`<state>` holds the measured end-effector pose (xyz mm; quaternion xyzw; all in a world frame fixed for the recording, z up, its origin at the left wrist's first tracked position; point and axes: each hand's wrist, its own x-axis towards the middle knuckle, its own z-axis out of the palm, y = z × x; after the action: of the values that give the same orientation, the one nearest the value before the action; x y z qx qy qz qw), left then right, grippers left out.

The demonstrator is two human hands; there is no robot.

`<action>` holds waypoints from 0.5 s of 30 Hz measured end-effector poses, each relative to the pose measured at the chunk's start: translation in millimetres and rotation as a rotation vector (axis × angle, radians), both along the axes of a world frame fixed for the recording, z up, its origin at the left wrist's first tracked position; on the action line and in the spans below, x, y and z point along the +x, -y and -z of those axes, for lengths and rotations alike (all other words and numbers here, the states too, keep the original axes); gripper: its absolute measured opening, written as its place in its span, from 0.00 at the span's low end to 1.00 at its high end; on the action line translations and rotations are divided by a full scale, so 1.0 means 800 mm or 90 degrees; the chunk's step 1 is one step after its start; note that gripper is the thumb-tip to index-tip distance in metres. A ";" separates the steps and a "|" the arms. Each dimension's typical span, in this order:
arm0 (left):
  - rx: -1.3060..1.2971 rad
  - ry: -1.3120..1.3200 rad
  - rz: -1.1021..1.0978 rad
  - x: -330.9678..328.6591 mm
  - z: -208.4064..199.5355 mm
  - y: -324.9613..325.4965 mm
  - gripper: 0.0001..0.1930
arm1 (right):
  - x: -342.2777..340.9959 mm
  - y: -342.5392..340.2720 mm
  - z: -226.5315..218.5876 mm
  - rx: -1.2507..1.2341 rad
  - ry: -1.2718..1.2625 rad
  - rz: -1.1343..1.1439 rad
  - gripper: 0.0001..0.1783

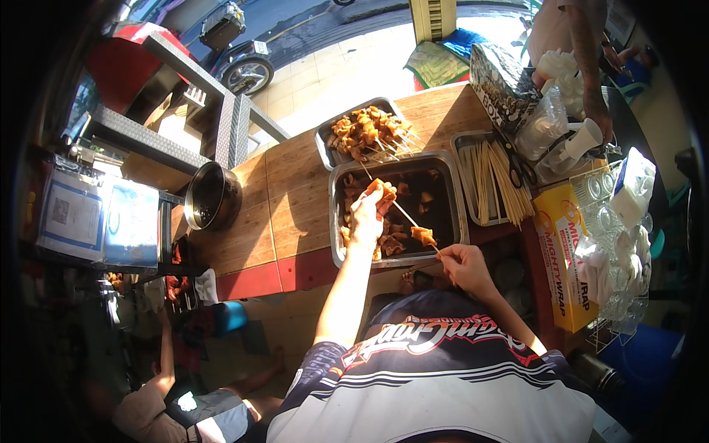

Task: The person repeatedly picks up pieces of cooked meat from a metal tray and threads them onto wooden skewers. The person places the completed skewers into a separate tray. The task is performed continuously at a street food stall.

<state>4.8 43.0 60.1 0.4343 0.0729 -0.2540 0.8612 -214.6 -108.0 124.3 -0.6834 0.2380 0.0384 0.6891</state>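
Note:
Above a deep metal tray (460,214) of dark marinade and meat pieces, a thin wooden skewer (403,214) slants between my two hands. My right hand (470,270) pinches its near end, just behind a glossy orange-brown piece of meat (423,235) threaded there. My left hand (368,213) is closed around more meat (385,190) at the skewer's far end, and its fingers partly hide that meat. Loose pieces lie in the marinade, mostly at the tray's left side and below my left wrist. Behind it, a second metal tray (323,140) holds a heap of filled skewers (373,131).
Bare wooden skewers (493,177) and black-handled scissors (520,164) lie in a tray at the right. A yellow wrap box (559,255) stands beside a wire rack. A dark pot (213,196) sits left. One person stands at the far right; another is at the lower left.

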 end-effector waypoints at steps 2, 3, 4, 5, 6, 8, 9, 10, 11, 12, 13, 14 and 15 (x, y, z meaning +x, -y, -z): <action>-0.022 -0.015 0.026 0.001 0.001 -0.002 0.09 | 0.001 -0.001 0.000 0.004 0.007 0.005 0.07; -0.033 -0.021 0.035 0.001 0.001 -0.002 0.09 | 0.002 -0.002 0.001 0.011 0.010 0.007 0.07; -0.045 -0.031 0.049 0.001 0.000 -0.002 0.09 | 0.003 -0.002 0.001 0.027 -0.001 0.011 0.07; -0.042 -0.041 0.054 0.001 0.000 -0.002 0.09 | 0.004 -0.003 0.002 0.008 0.019 0.007 0.07; -0.040 -0.055 0.063 0.000 -0.002 -0.001 0.09 | 0.005 -0.003 0.003 -0.002 0.024 0.004 0.07; -0.024 -0.067 0.073 -0.004 -0.005 0.001 0.09 | 0.007 -0.004 0.004 -0.009 0.029 0.005 0.07; -0.011 -0.066 0.074 -0.008 -0.007 0.003 0.09 | 0.008 -0.004 0.004 -0.006 0.028 0.008 0.07; 0.011 -0.071 0.073 -0.014 -0.009 0.005 0.09 | 0.010 -0.004 0.005 0.009 0.011 0.015 0.07; 0.013 -0.064 0.079 -0.022 -0.010 0.007 0.10 | 0.012 -0.004 0.006 -0.008 0.032 0.016 0.07; -0.012 -0.052 0.090 -0.031 -0.011 0.008 0.10 | 0.015 -0.004 0.007 -0.013 0.038 0.021 0.07; 0.002 -0.056 0.107 -0.038 -0.012 0.011 0.10 | 0.017 -0.004 0.008 0.003 0.022 0.030 0.07; 0.029 -0.078 0.123 -0.046 -0.012 0.014 0.11 | 0.019 -0.004 0.009 -0.018 0.046 0.029 0.07; 0.001 -0.074 0.141 -0.054 -0.010 0.018 0.12 | 0.021 -0.004 0.011 -0.019 0.049 0.032 0.07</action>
<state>-38.1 28.9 68.0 0.4250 0.0742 -0.3721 0.8218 -197.6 -104.6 115.9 -0.6884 0.2290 -0.0085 0.6882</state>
